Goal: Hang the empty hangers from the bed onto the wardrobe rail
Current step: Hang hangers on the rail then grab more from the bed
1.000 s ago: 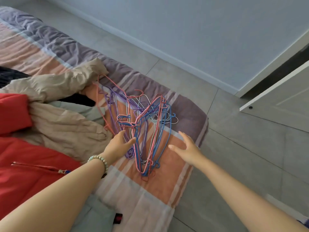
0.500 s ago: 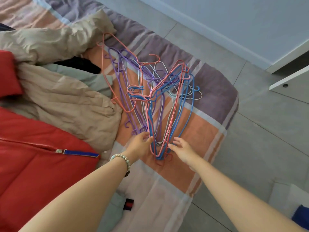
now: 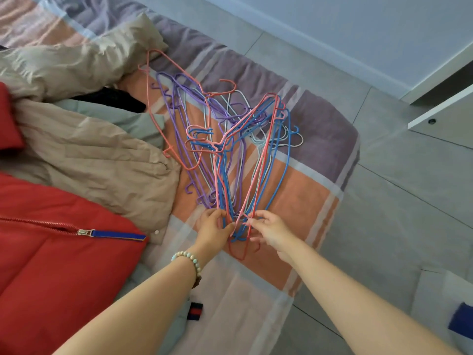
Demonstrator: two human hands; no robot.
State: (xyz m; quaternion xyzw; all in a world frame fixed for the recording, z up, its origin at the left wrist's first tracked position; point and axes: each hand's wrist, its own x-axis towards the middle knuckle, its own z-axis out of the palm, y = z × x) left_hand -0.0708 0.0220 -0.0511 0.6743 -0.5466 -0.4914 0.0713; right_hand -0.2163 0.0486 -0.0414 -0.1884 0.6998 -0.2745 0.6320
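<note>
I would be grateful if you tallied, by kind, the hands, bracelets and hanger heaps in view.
Heaps of hangers: 1, heap of hangers, too tangled to count singly
Hands: 2, left hand, right hand, both gripping it
Bracelets: 1, bracelet on the left wrist
Total: 4

The bed (image 3: 302,198), covered in orange, purple and pale stripes, carries a tangle of coloured hangers (image 3: 222,185) near its right edge, a crumpled beige jacket (image 3: 97,160) just left of them, and a red jacket (image 3: 51,257) at the near left.
</note>
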